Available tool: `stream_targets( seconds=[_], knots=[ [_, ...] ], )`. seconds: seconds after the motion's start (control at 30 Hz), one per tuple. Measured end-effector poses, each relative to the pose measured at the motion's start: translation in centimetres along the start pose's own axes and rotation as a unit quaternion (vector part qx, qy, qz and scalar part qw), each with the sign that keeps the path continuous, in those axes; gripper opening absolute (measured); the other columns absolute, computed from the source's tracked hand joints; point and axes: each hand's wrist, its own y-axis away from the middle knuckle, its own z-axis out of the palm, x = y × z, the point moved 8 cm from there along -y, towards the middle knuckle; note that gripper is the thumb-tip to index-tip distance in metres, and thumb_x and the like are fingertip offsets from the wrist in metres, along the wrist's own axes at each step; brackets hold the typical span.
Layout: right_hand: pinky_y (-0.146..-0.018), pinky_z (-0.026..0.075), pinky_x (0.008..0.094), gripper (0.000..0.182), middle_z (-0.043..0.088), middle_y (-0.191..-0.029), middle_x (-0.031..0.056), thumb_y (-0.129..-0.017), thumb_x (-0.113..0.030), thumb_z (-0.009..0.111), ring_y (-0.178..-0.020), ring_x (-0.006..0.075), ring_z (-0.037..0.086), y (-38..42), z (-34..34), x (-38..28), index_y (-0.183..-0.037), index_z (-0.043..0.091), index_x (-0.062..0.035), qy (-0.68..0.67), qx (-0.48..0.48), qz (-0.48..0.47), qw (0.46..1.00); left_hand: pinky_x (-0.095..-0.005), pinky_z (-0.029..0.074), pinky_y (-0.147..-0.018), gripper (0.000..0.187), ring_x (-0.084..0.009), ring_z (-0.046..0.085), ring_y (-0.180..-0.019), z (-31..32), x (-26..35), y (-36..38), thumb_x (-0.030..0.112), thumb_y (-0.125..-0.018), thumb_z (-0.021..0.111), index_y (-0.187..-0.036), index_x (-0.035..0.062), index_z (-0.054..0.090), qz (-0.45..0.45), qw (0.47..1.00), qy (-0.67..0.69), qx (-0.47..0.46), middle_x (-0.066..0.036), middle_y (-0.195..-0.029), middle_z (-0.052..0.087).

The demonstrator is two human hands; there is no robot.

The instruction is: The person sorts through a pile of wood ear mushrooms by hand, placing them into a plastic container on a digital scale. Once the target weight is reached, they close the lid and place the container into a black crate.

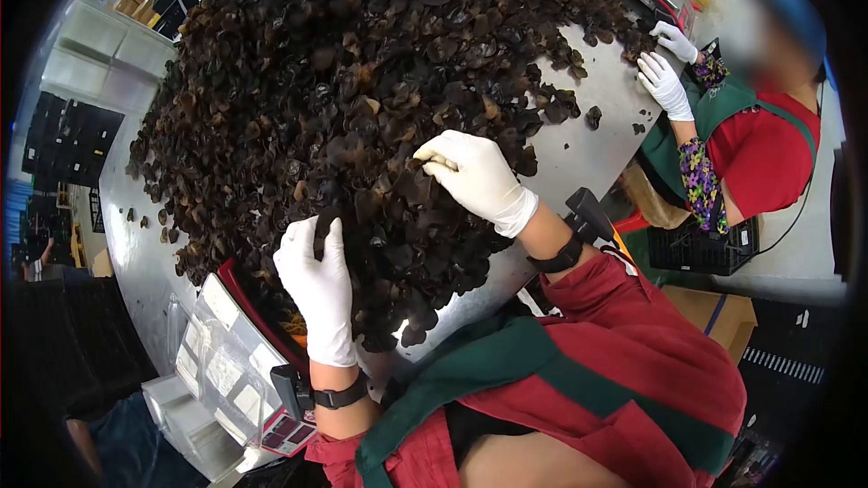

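A large heap of dark brown wood ear mushrooms (298, 81) covers most of the metal table. My left hand (312, 285), in a white glove, is at the near edge of the heap. Between its thumb and fingers is a dark wood ear mushroom (325, 224). My right hand (475, 179), also gloved in white, is over the heap to the right. Its fingers are curled and pressed together at the tips, just above the mushrooms; whatever may be in them is too small to make out.
A scale (276, 380) with a clear cover stands at the near left, beside my left forearm. Across the right side, a co-worker in a red shirt (768, 158) has gloved hands (665, 81) at the heap's edge. Clear plastic boxes (104, 54) are stacked at the far left; a black crate (705, 248) lies right.
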Motion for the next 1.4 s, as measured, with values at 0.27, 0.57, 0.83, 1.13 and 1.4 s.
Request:
stream_targets(
  seconds=[0.27,0.57,0.83,1.13,1.4],
  knots=[
    [-0.082,0.049,0.0395,0.017,0.063,-0.093,0.0072,-0.087,-0.024,0.07,-0.093,0.0281,0.06,-4.1,0.2,-0.7,-0.097,0.072,-0.0098,0.202,-0.001,-0.065,0.977,-0.0368,0.045,-0.085,0.029,-0.0266,0.064,-0.094,0.3,-1.9,2.7,0.008,-0.084,0.073,-0.113,0.0108,0.067,-0.043,0.998,-0.026,-0.042,-0.007,-0.104,0.069],
    [-0.089,0.048,0.0413,0.025,0.067,-0.102,0.0082,-0.085,-0.025,0.067,-0.1,0.0285,0.06,-5.6,3.4,2.5,-0.103,0.072,-0.008,0.182,-0.063,-0.007,0.981,-0.041,0.045,-0.095,0.055,-0.0304,0.059,-0.111,-1.2,-1.7,5.0,0.004,-0.083,0.071,-0.135,0.0066,0.055,-0.075,0.995,0.016,-0.057,-0.012,-0.122,0.06],
    [-0.091,0.05,0.0326,0.024,0.071,-0.106,0.0074,-0.094,-0.015,0.061,-0.099,0.0225,0.065,-5.3,1.8,1.7,-0.114,0.073,-0.01,-0.156,-0.083,0.061,0.982,-0.0422,0.04,-0.107,0.049,-0.0338,0.053,-0.123,-2.0,-0.7,5.6,0.003,-0.085,0.067,-0.133,0.0045,0.055,-0.024,0.999,0.033,-0.035,-0.016,-0.13,0.056],
    [-0.081,0.049,0.0242,0.027,0.072,-0.098,0.0016,-0.098,-0.014,0.062,-0.089,0.0069,0.06,-4.9,2.6,2.0,-0.12,0.07,-0.0009,-0.295,-0.11,0.152,0.937,-0.0426,0.04,-0.107,0.046,-0.0334,0.053,-0.124,-2.6,-0.9,6.2,0.002,-0.086,0.065,-0.132,0.0045,0.057,-0.032,0.998,0.046,-0.029,-0.016,-0.132,0.055],
    [-0.085,0.048,0.0269,0.022,0.072,-0.101,0.0052,-0.097,-0.016,0.06,-0.087,0.015,0.063,-6.1,4.5,1.2,-0.109,0.072,-0.0023,-0.182,-0.137,0.069,0.971,-0.04,0.042,-0.105,0.044,-0.0322,0.055,-0.122,-3.4,-1.3,7.2,0.0,-0.086,0.064,-0.13,0.0053,0.06,-0.053,0.996,0.065,-0.017,-0.016,-0.13,0.057]
  ],
)
